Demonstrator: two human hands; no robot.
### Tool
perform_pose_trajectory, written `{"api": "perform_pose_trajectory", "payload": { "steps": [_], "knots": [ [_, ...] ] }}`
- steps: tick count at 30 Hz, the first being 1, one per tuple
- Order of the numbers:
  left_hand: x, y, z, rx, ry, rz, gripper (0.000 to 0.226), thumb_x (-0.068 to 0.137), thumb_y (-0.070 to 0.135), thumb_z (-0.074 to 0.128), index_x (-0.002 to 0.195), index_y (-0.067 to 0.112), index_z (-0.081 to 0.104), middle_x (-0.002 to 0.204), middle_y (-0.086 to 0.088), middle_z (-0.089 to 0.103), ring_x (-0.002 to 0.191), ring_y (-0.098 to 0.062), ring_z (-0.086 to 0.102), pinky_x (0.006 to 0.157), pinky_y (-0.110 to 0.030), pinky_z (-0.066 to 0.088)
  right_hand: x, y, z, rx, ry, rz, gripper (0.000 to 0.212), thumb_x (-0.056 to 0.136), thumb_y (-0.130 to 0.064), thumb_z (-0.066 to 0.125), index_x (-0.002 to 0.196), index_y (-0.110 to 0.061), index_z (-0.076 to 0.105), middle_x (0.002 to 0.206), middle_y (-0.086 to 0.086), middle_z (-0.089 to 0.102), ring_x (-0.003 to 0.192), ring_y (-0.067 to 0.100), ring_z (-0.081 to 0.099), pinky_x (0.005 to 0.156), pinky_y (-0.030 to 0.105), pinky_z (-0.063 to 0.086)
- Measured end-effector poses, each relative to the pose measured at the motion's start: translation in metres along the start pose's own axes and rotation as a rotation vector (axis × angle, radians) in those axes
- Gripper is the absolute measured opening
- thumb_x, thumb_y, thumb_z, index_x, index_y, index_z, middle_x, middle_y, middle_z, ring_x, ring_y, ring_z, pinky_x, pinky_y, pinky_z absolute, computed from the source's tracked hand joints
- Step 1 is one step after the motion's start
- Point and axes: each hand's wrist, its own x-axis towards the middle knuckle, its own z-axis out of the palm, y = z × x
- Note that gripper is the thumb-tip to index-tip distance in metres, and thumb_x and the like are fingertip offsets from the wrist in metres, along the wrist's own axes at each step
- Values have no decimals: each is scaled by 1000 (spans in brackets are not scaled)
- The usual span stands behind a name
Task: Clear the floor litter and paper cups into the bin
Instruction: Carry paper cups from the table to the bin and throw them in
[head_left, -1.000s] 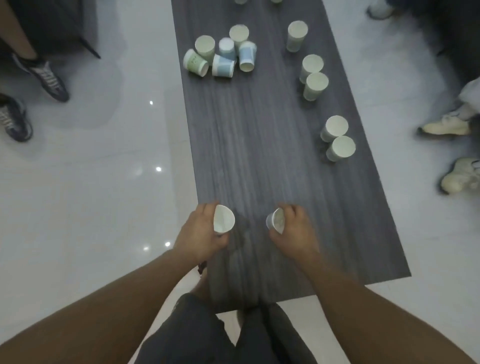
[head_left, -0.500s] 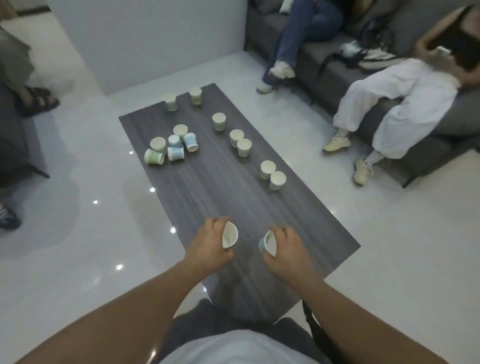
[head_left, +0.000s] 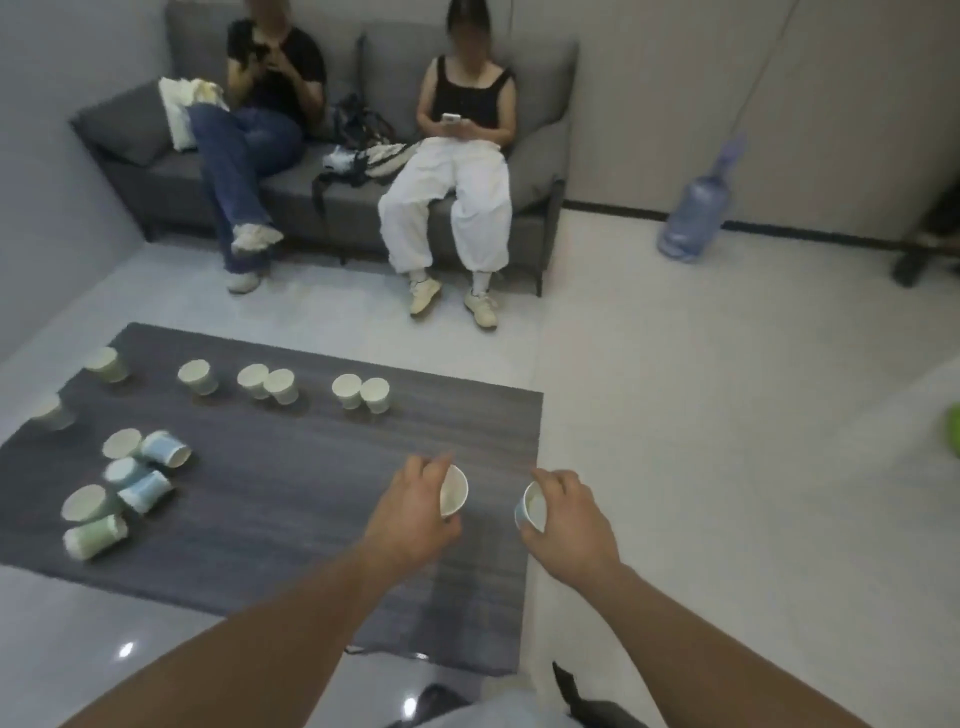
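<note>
Since half a second ago, both hands have been carried toward the right edge of the tabletop (head_left: 311, 467), and the view has been swung round onto the grey sofa (head_left: 540, 156). A white paper cup (head_left: 453, 491) is gripped in the left hand (head_left: 410, 519), fingers curled round its wall, mouth turned rightward, above the tabletop. A blue-sided paper cup (head_left: 531, 513) is gripped in the right hand (head_left: 571, 525), fingers clamped round it, over the pale floor (head_left: 701, 415) just beside the tabletop's edge. A row of upright cups (head_left: 283, 385) is seen along the far side. A cluster of cups (head_left: 130, 483), some tipped over, lies at the left. Two persons are seated on the sofa.
</note>
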Motion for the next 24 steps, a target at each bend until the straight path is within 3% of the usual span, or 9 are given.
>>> {"api": "perform_pose_trajectory", "payload": {
  "steps": [8, 16, 24],
  "knots": [
    [-5, 127, 44, 95, -118, 353, 71, 77, 34, 64, 141, 25, 35, 131, 0, 36, 118, -23, 44, 94, -33, 45, -116, 97, -57, 52, 231, 302, 66, 87, -45, 56, 146, -28, 31, 142, -4, 34, 125, 18, 40, 97, 31, 44],
    [-85, 270, 136, 132, -225, 686, 71, 80, 37, 64, 142, 23, 34, 133, 0, 35, 116, -23, 45, 94, -34, 45, -294, 194, -83, 53, 344, 617, 68, 88, -42, 56, 148, -27, 28, 143, -2, 32, 126, 21, 38, 95, 29, 41],
    [-188, 359, 207, 222, -462, 1070, 73, 80, 40, 64, 143, 24, 33, 135, 0, 36, 117, -23, 46, 94, -34, 46, -445, 213, -50, 192, 508, 1047, 69, 87, -44, 56, 148, -28, 27, 144, -2, 32, 127, 21, 38, 98, 31, 41]
  ]
}}
